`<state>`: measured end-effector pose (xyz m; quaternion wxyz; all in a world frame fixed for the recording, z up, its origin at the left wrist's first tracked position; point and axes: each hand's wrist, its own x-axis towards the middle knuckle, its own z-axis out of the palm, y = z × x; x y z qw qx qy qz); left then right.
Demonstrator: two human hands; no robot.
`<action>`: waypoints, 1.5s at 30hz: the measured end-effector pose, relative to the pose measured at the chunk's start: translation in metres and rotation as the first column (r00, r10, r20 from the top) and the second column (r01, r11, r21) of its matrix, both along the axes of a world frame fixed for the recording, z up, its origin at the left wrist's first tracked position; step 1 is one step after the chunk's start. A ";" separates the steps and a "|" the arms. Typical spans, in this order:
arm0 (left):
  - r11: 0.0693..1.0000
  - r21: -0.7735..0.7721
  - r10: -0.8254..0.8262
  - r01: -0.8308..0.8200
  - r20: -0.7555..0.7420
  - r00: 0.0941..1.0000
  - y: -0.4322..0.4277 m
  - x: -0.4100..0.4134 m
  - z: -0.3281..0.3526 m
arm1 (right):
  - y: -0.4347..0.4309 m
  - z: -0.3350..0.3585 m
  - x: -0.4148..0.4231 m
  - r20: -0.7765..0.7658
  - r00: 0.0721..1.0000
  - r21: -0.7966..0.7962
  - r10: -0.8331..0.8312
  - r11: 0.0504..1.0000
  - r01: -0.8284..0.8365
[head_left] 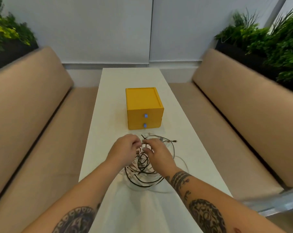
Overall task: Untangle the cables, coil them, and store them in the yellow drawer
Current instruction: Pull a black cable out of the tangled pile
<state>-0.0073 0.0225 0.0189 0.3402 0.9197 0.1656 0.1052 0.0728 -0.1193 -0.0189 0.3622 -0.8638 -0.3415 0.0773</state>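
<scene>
A tangle of black and white cables [145, 172] lies on the white table [108, 101], just in front of the yellow drawer box [143, 105]. The box has two drawers with blue knobs, both closed. My left hand [124, 148] is over the far left part of the tangle, its fingers curled and pinching cable strands. My right hand [156, 151] sits beside it with fingers curled into the cables at the top of the pile. A black cable end with a small plug [175, 141] trails to the right.
Tan padded benches [33, 115] run along both sides of the narrow table. Planters with green plants [268, 41] stand behind the bench backs. A white wall closes the far end.
</scene>
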 end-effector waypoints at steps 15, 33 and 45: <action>0.916 -0.401 0.147 -0.009 0.315 0.938 0.013 0.026 0.103 | 0.028 0.136 0.039 -0.225 0.965 0.488 0.136 0.873 -0.009; 0.791 -0.608 0.411 -0.076 0.434 0.802 0.011 0.026 0.096 | -0.007 0.126 0.082 -0.282 0.957 0.552 -0.072 0.804 0.223; 0.974 -0.198 -0.018 0.108 0.407 0.913 -0.005 0.047 0.139 | -0.022 0.131 0.075 -0.310 0.950 0.650 0.041 0.739 0.180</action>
